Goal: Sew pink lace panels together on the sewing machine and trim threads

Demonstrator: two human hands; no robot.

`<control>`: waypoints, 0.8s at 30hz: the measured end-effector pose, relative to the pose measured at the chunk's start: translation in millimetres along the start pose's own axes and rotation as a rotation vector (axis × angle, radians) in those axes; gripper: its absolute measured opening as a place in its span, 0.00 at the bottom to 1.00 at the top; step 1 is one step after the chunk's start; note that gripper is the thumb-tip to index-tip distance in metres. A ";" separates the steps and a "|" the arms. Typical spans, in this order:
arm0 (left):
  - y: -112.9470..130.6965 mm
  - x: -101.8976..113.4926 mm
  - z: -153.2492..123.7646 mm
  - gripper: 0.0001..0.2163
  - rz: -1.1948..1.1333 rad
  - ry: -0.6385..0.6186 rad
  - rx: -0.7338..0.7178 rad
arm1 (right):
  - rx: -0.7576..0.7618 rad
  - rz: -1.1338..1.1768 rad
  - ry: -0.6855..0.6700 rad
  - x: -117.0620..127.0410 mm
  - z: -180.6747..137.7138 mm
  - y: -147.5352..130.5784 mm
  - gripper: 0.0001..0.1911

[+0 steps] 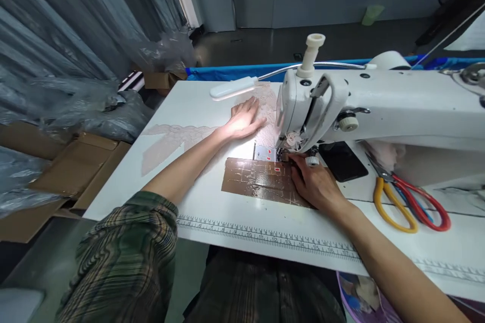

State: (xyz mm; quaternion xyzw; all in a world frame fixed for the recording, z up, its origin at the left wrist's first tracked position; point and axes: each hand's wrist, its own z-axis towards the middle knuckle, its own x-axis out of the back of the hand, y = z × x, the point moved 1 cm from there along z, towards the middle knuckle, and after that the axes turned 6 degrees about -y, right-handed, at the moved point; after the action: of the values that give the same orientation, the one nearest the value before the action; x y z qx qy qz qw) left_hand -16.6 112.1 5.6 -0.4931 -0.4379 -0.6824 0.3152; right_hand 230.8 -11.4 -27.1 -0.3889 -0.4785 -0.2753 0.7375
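Note:
My left hand (244, 117) lies flat with its fingers stretched out. It rests at the left edge of pale pink lace fabric (268, 106) on the table, left of the sewing machine (303, 106). Close to the presser foot, my right hand (316, 181) reaches in from the right, index finger and thumb apart. Its palm and thumb are over a brown taped sheet (257, 177) in front of the needle plate (264, 153); some of its fingertips are hidden at the foot. Another pale lace piece (166, 144) lies to the left, partly behind my left forearm.
A black phone (343, 161) lies right of my right hand. Yellow-handled scissors (396, 207) and red-handled scissors (424, 204) overlap farther right. A printed ruler (265, 233) runs along the front edge of the white table (204, 212). A lamp (233, 88) hangs above the lace.

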 end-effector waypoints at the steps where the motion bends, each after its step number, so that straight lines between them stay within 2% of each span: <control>1: -1.6 4.9 -13.0 0.27 0.008 -0.018 0.009 | -0.011 -0.023 -0.003 -0.7 -0.9 -0.7 0.20; 5: -12.4 25.1 -71.9 0.29 -0.012 -0.078 0.052 | -0.021 -0.107 -0.019 -4.9 -4.4 0.8 0.23; 10: -24.9 34.4 -126.4 0.16 -0.157 0.077 0.219 | -0.006 -0.155 -0.040 -8.6 -5.8 7.0 0.23; 13: -23.1 29.1 -137.0 0.10 -0.221 0.120 0.279 | -0.025 -0.130 -0.035 -7.2 -4.6 6.7 0.23; 18: -14.4 23.2 -139.3 0.10 -0.209 0.083 0.253 | -0.023 -0.081 -0.019 -3.8 -2.6 2.4 0.20; 24: -17.7 25.3 -143.0 0.12 -0.294 0.077 0.286 | 0.011 -0.049 0.028 -6.6 -1.6 6.4 0.21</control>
State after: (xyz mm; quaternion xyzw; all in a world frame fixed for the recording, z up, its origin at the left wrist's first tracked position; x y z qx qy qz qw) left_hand -96.6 -10.3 6.0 -0.3476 -0.5853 -0.6703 0.2955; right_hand 234.0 -9.0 -35.6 -0.3693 -0.4790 -0.2963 0.7392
